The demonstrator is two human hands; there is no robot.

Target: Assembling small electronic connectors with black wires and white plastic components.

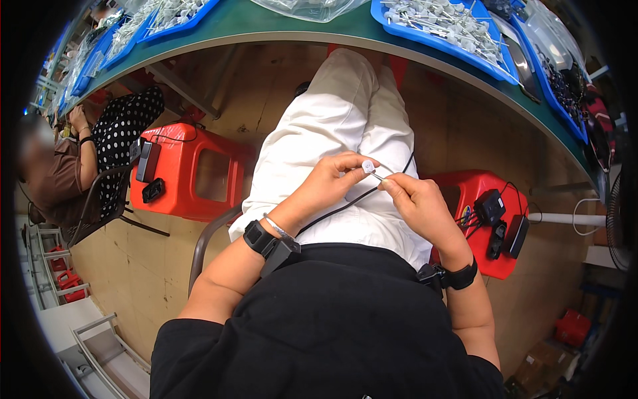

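Above my lap, both hands meet at a small part with a round, whitish translucent head and a thin metal shaft. My left hand pinches the head end between thumb and fingers. The fingers of my right hand are closed on the shaft end, and their tips hide where it finishes. On the green table ahead, a blue tray holds many pieces with similar whitish heads and metal shafts.
Red stools stand on both sides, bearing black electronic boxes and cables. More blue trays line the table, with a clear plastic bag at its edge. Another person sits at the left. A dark cable crosses my lap.
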